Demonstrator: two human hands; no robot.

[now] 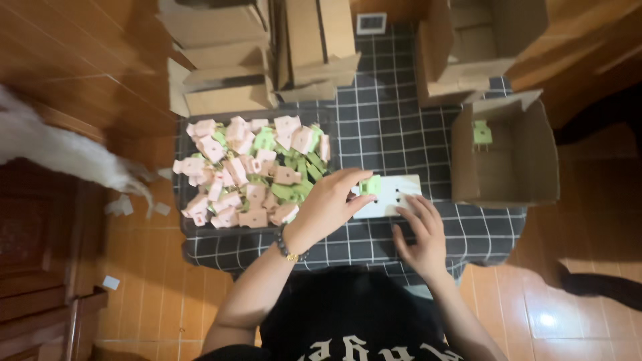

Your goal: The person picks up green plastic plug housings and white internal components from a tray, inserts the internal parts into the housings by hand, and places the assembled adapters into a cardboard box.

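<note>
My left hand pinches a small green plastic piece at the left end of a white rectangular block lying on a black checked cloth. Fingers of my right hand rest flat on the block's near edge. Left of the hands, a dark tray holds a heap of several pink and green plastic pieces.
An open cardboard box at the right holds one green piece. More cardboard boxes stand at the far side. A white furry animal lies at the left on the wooden floor. A dark shape lies at the right.
</note>
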